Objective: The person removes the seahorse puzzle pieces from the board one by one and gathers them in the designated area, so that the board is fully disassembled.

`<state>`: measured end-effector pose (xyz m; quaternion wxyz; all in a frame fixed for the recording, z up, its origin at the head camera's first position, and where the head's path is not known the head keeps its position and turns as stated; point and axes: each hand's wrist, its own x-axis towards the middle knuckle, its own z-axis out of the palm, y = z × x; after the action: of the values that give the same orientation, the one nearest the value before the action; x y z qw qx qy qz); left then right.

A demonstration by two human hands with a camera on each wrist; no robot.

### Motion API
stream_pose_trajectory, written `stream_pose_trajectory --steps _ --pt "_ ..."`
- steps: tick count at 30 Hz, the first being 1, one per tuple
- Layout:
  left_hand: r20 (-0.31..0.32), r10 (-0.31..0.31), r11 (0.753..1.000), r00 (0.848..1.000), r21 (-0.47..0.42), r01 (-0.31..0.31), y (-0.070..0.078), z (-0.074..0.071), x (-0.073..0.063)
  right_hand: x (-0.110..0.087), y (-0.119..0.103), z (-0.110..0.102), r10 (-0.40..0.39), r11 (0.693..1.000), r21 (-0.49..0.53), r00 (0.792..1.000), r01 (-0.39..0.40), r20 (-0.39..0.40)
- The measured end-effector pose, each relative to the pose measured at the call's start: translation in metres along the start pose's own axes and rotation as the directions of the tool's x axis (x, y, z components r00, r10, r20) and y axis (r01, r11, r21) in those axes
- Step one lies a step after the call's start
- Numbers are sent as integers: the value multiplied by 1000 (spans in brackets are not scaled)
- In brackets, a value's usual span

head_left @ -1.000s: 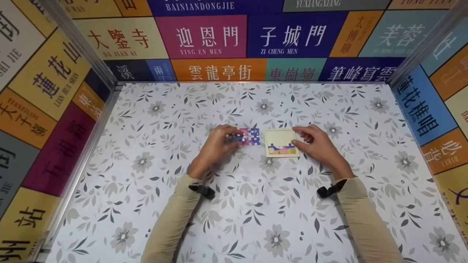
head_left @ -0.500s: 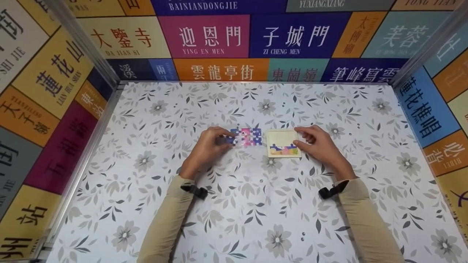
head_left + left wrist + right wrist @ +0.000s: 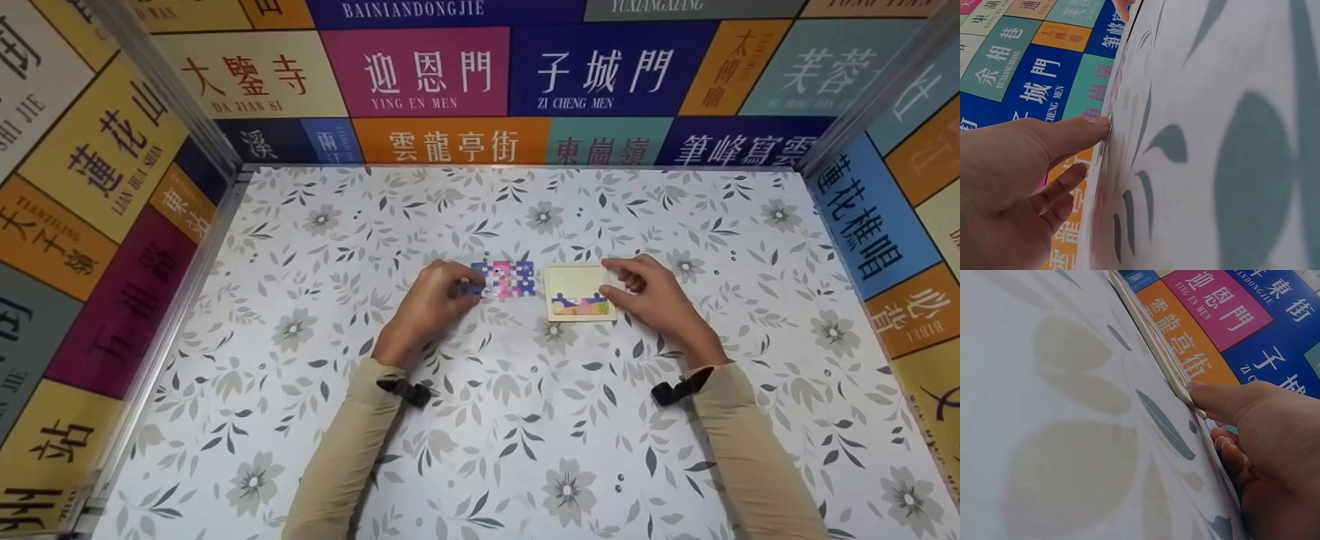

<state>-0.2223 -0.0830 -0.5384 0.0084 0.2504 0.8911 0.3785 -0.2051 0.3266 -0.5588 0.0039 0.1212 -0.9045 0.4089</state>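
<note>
My left hand [image 3: 433, 301] holds the left end of a flat cluster of jigsaw pieces [image 3: 507, 280], blue, pink and purple, lying on the table. Thumb and index finger are at its edge and hide part of that end. To the right lies a pale square puzzle tray [image 3: 576, 279], its lower strip filled with colourful pieces and its upper part bare. My right hand [image 3: 654, 294] grips the tray's right edge between thumb and fingers. In the right wrist view the thumb rests on the rim of the tray [image 3: 1154, 343]. The left wrist view shows the left thumb [image 3: 1092, 129] low at the tabletop.
A white tabletop [image 3: 480, 450] with grey flowers and leaves lies under everything. Upright panels with coloured lettered blocks, such as the back wall [image 3: 450, 142], enclose it at the back and both sides.
My left hand has drawn back leftward, uncovering more of the jigsaw cluster's blue left end. The right hand and the tray stay in place.
</note>
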Motion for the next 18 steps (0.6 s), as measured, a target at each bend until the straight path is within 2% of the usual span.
stream_pose_trajectory --steps 18 --pt "7 -11 1000 1000 8 11 4 3 2 1 2 0 10 1000 3 1000 -10 0"
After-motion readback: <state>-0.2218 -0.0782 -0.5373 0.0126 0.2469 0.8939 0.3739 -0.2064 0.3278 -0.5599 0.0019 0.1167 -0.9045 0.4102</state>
